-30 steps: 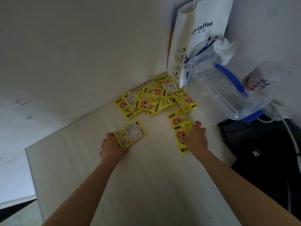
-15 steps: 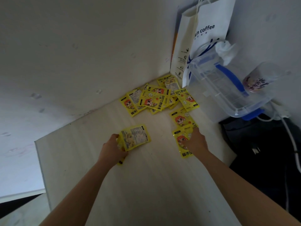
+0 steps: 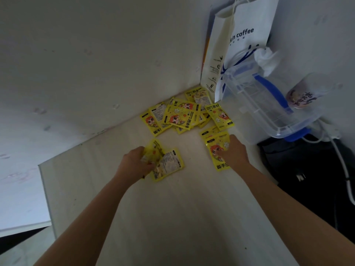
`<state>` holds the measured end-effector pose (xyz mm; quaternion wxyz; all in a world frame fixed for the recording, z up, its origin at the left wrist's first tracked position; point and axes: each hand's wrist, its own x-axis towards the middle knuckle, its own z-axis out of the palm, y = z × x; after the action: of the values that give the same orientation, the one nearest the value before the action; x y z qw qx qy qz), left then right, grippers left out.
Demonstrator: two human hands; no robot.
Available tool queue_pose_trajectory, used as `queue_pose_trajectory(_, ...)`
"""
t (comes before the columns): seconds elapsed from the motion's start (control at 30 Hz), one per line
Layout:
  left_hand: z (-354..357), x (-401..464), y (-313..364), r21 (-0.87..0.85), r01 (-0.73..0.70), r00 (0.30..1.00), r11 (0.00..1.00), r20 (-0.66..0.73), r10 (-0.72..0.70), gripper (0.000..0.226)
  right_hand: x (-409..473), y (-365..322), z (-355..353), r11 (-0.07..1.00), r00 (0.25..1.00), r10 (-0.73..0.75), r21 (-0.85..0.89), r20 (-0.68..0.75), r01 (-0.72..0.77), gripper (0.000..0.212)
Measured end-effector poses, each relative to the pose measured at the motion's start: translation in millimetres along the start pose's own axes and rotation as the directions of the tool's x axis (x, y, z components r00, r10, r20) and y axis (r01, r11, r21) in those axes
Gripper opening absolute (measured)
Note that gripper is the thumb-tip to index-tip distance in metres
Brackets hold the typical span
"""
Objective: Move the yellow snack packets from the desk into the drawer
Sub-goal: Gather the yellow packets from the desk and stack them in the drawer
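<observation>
Several yellow snack packets (image 3: 180, 116) with a red-haired cartoon face lie heaped in the far corner of the pale desk (image 3: 172, 217). My left hand (image 3: 134, 164) grips a small bunch of packets (image 3: 165, 164), their printed backs facing up, just above the desk. My right hand (image 3: 233, 152) presses its fingers on a packet (image 3: 215, 148) that lies face up near the desk's right edge, with another packet partly under it. No drawer is in view.
A white paper coffee bag (image 3: 240, 45) leans in the corner. A clear plastic box with a blue handle (image 3: 269, 104) and a printed cup (image 3: 303, 93) sit at the right. A black bag (image 3: 307, 179) and white cables lie beyond the desk's right edge.
My left hand has gathered a second packet against the one it held and lifted the bunch slightly. My right hand has slid up onto the packets at the right.
</observation>
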<state>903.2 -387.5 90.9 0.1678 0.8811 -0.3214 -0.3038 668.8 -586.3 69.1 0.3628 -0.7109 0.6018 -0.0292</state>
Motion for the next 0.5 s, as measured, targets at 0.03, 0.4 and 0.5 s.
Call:
queue_pose_trajectory(0.03, 6, 3, 5, 0.013, -0.024, 0.998, 1.0, 0.064, 0.023, 0.035, 5, -1, -2, 1.0, 1.0, -0.005, -0.004, 0.0, 0.005, 0.038)
queue_pose_trajectory(0.4, 59, 25, 6, 0.427, -0.178, 0.982, 0.886, 0.131, 0.134, 0.065, 43, -1, 5, 0.997, 1.0, 0.013, -0.073, 0.023, -0.011, 0.051)
queue_pose_trajectory(0.5, 60, 28, 3, 0.368, -0.186, 0.982, 0.911, 0.069, 0.173, 0.079, 45, -1, 7, 0.982, 0.999, 0.043, -0.186, 0.015, -0.039, 0.068)
